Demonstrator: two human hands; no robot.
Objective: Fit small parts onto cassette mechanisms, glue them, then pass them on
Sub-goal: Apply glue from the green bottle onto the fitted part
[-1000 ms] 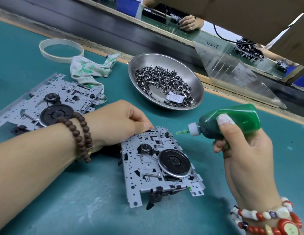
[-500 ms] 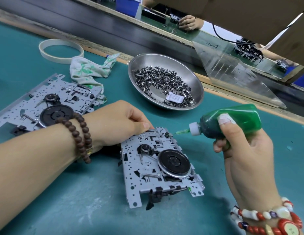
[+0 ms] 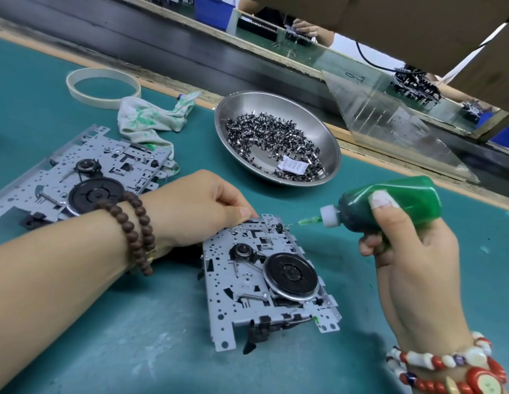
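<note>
A grey metal cassette mechanism (image 3: 247,282) with a black flywheel lies on the teal mat in front of me. My left hand (image 3: 196,206) pinches its far top edge between thumb and fingers and steadies it. My right hand (image 3: 409,251) grips a green glue bottle (image 3: 389,203) lying sideways, and its thin nozzle tip touches the mechanism's top right corner. A second mechanism (image 3: 85,177) rests to the left, partly behind my left forearm. A steel bowl (image 3: 330,143) behind holds several small metal parts.
A stained white rag (image 3: 145,123) and a cream tape ring (image 3: 102,88) lie at the back left. A clear plastic chute (image 3: 389,129) slopes down at the back right. Beyond a dark conveyor, another person's hand (image 3: 307,27) works at a bench.
The glue bottle has edged left, bringing its nozzle tip onto the mechanism's top corner. My left hand and the mechanism have stayed put.
</note>
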